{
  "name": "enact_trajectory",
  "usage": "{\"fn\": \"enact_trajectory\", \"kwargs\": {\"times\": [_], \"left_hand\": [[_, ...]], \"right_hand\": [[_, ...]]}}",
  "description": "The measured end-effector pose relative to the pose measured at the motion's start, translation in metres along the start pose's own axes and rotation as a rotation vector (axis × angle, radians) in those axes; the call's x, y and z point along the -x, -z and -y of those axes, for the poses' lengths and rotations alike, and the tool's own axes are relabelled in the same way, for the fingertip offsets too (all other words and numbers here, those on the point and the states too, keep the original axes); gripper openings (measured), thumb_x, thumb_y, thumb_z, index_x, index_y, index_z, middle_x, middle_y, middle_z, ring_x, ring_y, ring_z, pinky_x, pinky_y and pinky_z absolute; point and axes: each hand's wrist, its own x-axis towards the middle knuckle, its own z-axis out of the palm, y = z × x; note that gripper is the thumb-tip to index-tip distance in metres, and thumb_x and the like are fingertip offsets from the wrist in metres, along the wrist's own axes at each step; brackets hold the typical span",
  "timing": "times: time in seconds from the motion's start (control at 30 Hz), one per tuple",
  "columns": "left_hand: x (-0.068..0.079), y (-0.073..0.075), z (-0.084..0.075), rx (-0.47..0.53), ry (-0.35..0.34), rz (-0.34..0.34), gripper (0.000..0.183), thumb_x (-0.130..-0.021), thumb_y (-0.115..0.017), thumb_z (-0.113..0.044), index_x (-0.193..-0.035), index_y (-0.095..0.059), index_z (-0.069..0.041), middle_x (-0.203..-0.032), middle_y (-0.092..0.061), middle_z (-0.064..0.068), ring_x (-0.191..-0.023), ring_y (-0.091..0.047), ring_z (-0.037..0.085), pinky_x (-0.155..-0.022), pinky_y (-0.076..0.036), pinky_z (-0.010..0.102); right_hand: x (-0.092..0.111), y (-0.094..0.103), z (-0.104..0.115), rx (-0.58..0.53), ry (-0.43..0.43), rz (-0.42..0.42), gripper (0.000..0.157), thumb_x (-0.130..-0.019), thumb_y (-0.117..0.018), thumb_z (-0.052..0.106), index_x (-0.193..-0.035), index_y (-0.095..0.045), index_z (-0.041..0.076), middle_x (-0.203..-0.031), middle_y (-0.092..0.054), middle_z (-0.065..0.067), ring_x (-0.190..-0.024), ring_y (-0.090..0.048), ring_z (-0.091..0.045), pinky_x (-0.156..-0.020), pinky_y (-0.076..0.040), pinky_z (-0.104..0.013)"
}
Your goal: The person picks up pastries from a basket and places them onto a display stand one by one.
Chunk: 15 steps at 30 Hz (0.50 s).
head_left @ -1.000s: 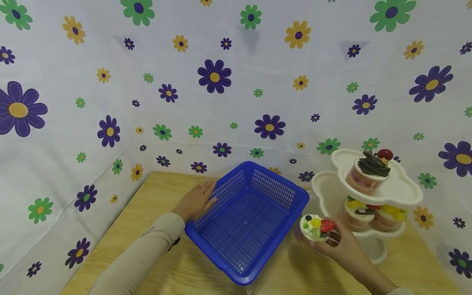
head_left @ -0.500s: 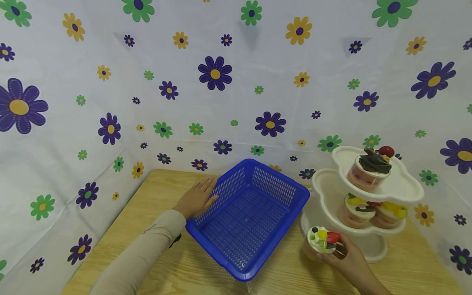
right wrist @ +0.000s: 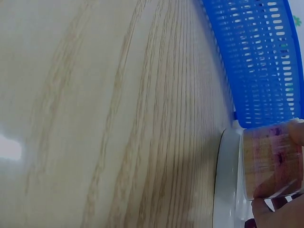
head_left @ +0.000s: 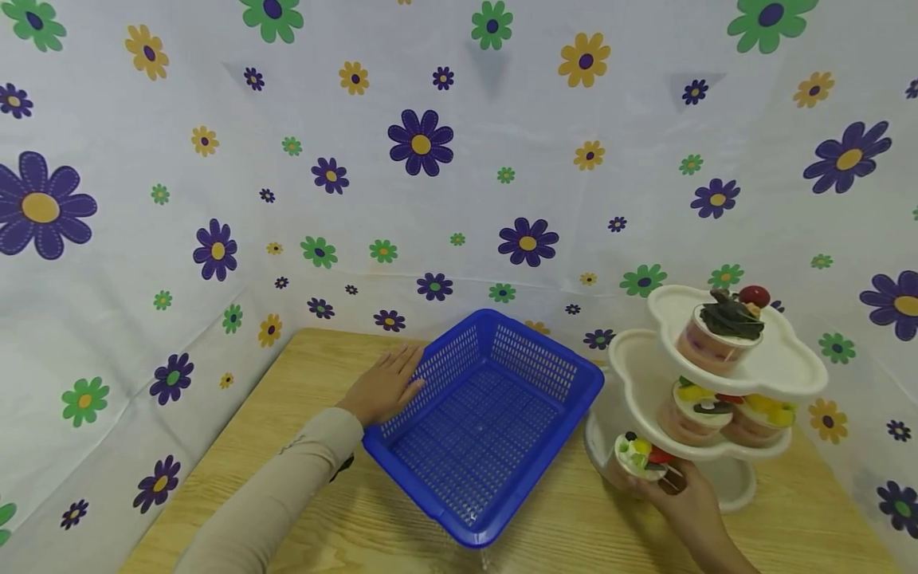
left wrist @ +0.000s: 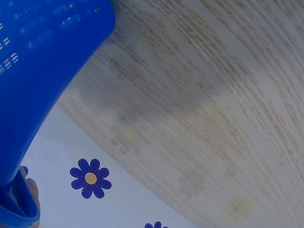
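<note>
My right hand (head_left: 688,506) holds a dessert cup (head_left: 638,458) topped with cream, a strawberry and other fruit pieces. The cup is over the left part of the bottom tier (head_left: 737,485) of a white three-tier cake stand. In the right wrist view the cup's layered side (right wrist: 270,161) is right against that tier's rim (right wrist: 227,180); whether its base touches the tier I cannot tell. My left hand (head_left: 383,387) lies with straight fingers on the left rim of a blue plastic basket (head_left: 416,488). Only a bit of finger (left wrist: 33,194) shows beside the basket in the left wrist view.
On the stand's middle tier (head_left: 638,359) sit two fruit-topped dessert cups (head_left: 694,422). A chocolate-topped cup (head_left: 717,339) with a cherry is on the top tier (head_left: 789,363), overhanging the lower ones. Flower-patterned cloth (head_left: 459,199) walls the wooden table (head_left: 330,359).
My right hand has carried the dessert cup down and to the right, from beside the basket to the stand's bottom tier. The left hand stays on the basket rim.
</note>
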Motion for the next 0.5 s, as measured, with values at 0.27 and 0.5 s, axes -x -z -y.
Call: {"fn": "enact_trajectory", "kwargs": {"times": [0.27,0.5], "left_hand": [[-0.002,-0.002,0.001,0.001,-0.001,0.008,0.062,-0.104,-0.034,-0.037,-0.151,-0.023,0.001,-0.156,-0.025,0.017,-0.144,-0.021,0.034,-0.117,-0.02,0.049],[-0.002,-0.006,0.004,0.003,-0.001,-0.003,0.062,-0.104,-0.032,-0.038,-0.151,-0.021,0.0,-0.156,-0.025,0.017,-0.145,-0.019,0.033,-0.118,-0.019,0.049]], "right_hand": [[0.001,0.018,-0.01,0.002,-0.103,-0.008,0.084,-0.088,-0.07,0.03,-0.147,-0.021,-0.005,-0.148,-0.027,-0.028,-0.133,-0.032,-0.05,-0.077,-0.038,0.002],[0.003,0.038,-0.018,0.034,-0.186,-0.011,0.085,-0.09,-0.066,0.039,-0.15,-0.019,0.0,-0.15,-0.025,-0.022,-0.127,-0.044,-0.034,-0.076,-0.044,-0.004]]}}
